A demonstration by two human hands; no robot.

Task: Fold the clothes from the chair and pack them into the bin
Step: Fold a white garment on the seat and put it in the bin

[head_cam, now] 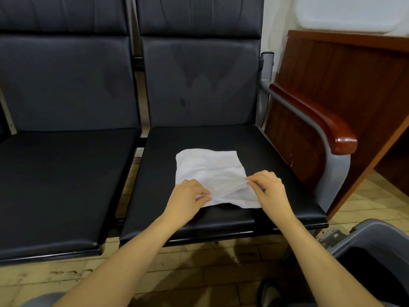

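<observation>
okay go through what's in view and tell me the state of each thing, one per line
White cloth: lying flat on the right seat, near edge bunched.
Left hand: pinching the cloth's near edge.
Right hand: pinching the cloth's near edge.
Right seat: holds only the cloth.
Left seat: bare.
Grey bin: open, on the floor.

Black padded chair seat (254, 151), centre frame. One white cloth (210, 171) lies flat on its front half. Adjoining seat (62, 173) at left.

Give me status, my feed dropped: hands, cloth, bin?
Left hand, right hand both pinch cloth at its near edge. Cloth flat on seat. Bin open, lower right. Nothing in the way.
</observation>
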